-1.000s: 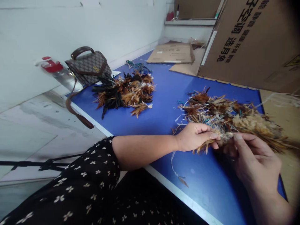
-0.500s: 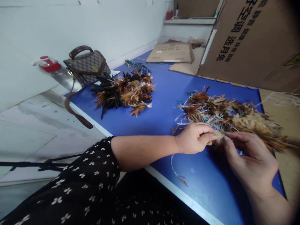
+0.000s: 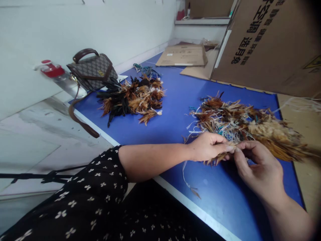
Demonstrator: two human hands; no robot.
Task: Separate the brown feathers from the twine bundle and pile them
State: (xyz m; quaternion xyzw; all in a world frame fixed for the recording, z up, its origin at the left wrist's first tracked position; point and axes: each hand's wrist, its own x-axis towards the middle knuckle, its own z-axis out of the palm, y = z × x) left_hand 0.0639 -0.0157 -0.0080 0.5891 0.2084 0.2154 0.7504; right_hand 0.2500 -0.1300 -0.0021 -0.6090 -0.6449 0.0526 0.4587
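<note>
My left hand (image 3: 209, 147) is closed on a small bunch of brown feathers (image 3: 216, 159), whose tips poke out below the fingers. Thumb and forefinger of my right hand (image 3: 260, 164) pinch at the pale end of that same bunch, close against the left fingertips. Just beyond both hands spreads a long heap of feathers (image 3: 233, 112), brown, tan and cream, mixed with white and teal strings. A second pile of black and brown feather bunches (image 3: 140, 95) lies farther left on the blue table (image 3: 175, 110). One white string with a feather (image 3: 194, 192) trails toward the front edge.
At the table's left end are a brown handbag (image 3: 92, 70) with its strap hanging over the edge, and a red-capped bottle (image 3: 61, 78). Flat cardboard (image 3: 182, 55) lies at the back. A large cardboard panel (image 3: 265, 47) stands at the right.
My right hand has moved a little left, toward the left hand. Brown feather tips now show beneath my left fingers, where they were mostly hidden before.
</note>
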